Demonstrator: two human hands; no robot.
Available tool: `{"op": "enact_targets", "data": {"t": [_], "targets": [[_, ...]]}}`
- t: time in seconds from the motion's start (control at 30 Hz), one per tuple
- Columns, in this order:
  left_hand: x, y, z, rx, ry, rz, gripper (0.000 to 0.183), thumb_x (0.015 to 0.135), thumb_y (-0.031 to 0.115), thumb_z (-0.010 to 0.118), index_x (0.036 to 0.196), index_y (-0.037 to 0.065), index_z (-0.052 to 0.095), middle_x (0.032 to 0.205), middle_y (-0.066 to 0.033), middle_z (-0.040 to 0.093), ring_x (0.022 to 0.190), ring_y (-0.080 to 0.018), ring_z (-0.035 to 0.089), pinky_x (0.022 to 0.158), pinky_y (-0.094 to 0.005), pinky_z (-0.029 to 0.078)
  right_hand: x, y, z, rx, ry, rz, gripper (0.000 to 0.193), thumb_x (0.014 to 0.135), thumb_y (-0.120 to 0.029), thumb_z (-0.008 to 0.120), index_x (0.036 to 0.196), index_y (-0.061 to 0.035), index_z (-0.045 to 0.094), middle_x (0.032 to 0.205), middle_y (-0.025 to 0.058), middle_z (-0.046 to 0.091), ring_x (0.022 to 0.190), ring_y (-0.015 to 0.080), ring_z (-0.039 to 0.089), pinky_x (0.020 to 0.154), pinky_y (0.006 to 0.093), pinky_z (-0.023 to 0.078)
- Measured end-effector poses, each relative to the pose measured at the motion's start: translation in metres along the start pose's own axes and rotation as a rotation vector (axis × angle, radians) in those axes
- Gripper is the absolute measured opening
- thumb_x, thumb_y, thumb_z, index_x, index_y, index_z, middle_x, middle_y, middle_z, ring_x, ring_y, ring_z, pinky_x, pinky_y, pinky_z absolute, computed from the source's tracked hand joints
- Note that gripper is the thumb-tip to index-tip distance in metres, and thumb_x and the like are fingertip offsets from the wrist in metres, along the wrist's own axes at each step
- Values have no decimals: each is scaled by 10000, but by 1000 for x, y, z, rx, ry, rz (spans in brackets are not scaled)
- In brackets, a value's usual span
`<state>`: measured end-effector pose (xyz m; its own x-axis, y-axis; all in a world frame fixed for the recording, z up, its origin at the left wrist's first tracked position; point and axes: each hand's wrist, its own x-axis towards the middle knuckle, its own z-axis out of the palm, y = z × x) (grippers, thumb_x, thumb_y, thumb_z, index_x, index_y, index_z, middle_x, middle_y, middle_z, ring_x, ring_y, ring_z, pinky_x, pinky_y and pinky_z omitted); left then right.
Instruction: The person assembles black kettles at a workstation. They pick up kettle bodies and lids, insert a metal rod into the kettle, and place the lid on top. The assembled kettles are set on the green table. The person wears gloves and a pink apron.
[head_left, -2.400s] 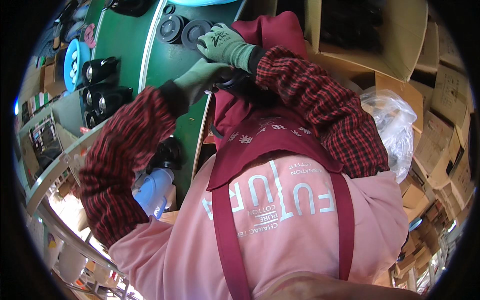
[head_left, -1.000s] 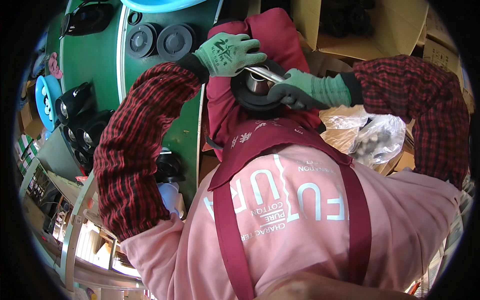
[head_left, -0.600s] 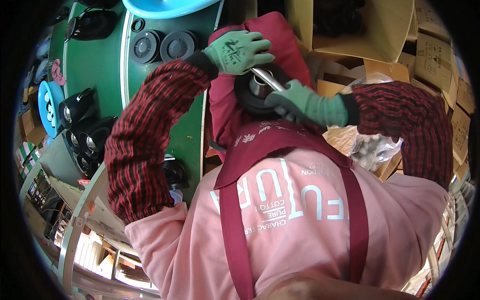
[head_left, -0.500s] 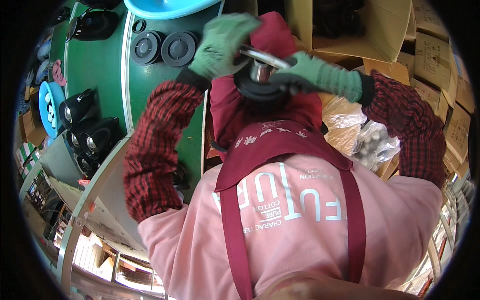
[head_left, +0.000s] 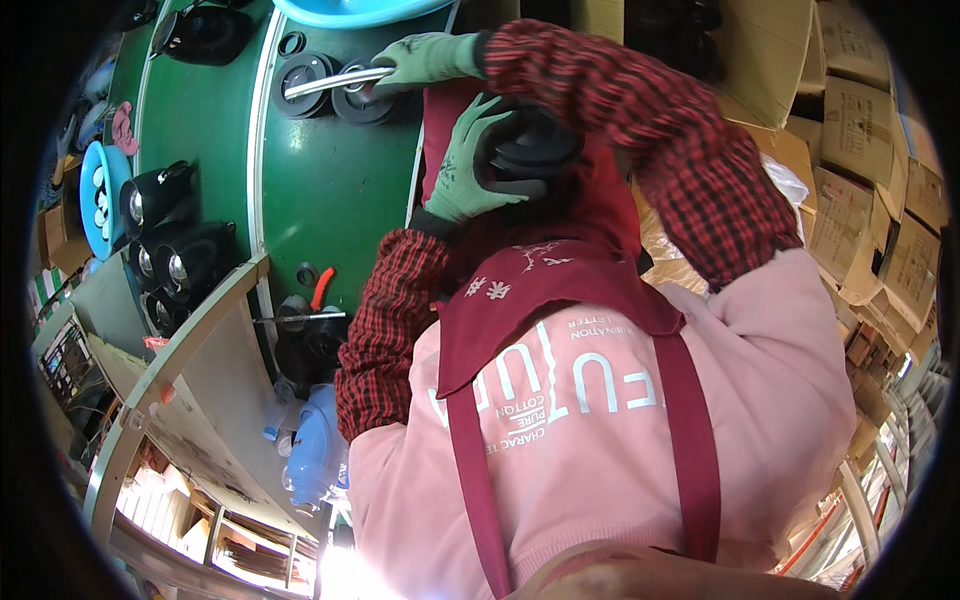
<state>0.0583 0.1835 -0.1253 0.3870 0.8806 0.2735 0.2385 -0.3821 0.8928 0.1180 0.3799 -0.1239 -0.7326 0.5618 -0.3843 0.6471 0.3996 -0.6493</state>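
Note:
My left hand (head_left: pixel 468 170), in a green glove, curves its spread fingers and thumb round the side of a black round part (head_left: pixel 538 142) resting in my lap on the dark red apron (head_left: pixel 570 285). My right arm crosses over the part toward the left. Its gloved hand (head_left: pixel 430 60) is closed on one end of a silver bar-shaped tool (head_left: pixel 335 82). The tool lies over two black grooved discs (head_left: pixel 298 108) on the green table (head_left: pixel 320 190); whether it touches them I cannot tell.
A light-blue basin (head_left: pixel 365 12) stands at the table's far end, with a small black ring (head_left: pixel 291 43) near it. Several black lamp-like housings (head_left: pixel 195 265) sit at the left. An orange-handled tool (head_left: pixel 322 288) lies nearer. Open cardboard boxes (head_left: pixel 765 60) stand at the right.
The silver tool has come off the black part and moved left in my right hand. My left hand has let go of the tool and come down onto the part.

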Motion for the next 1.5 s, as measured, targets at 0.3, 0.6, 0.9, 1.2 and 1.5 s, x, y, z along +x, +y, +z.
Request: {"op": "enact_targets", "data": {"t": [0.3,0.6,0.9,1.2,1.5], "targets": [[16,3,38,4,202,95,756,589,344,1014,1177,97,609,1281,-136,599,1231,-388,536,1059,-512,456,-45,37,6,-246,430,-13,779,949,-714,591,1413,-90,641,1292,192,707,1258,351,655,1086,445,506],[0,45,5,115,269,249,783,568,375,1023,1185,129,610,1281,-119,614,1279,-431,552,1160,-632,389,-244,83,39,932,342,-78,511,1098,-360,605,1510,-62,562,1477,94,607,1349,191,583,1114,373,485],[-81,-23,-115,-1286,922,-538,537,1094,541,429,1309,90,626,1287,-134,678,1190,-289,661,1041,-452,538,-197,-65,60,630,258,-392,1033,879,-154,827,1719,-104,228,1702,162,383,1569,298,391,1265,412,344],[-158,-38,-105,-479,1195,-795,625,1067,351,643,1569,45,431,1519,-146,530,1410,-256,515,1138,-447,473,-86,-105,132,30,474,-93,826,918,-360,785,1620,-112,427,1238,188,699,1040,365,697,850,460,553],[-131,48,-113,605,630,-461,806,807,128,913,1522,114,540,1587,-245,403,1493,-430,419,1230,-492,378,-87,-97,116,103,217,-137,848,941,-464,740,1615,-74,404,1285,214,664,1174,394,665,1011,443,531]]}}
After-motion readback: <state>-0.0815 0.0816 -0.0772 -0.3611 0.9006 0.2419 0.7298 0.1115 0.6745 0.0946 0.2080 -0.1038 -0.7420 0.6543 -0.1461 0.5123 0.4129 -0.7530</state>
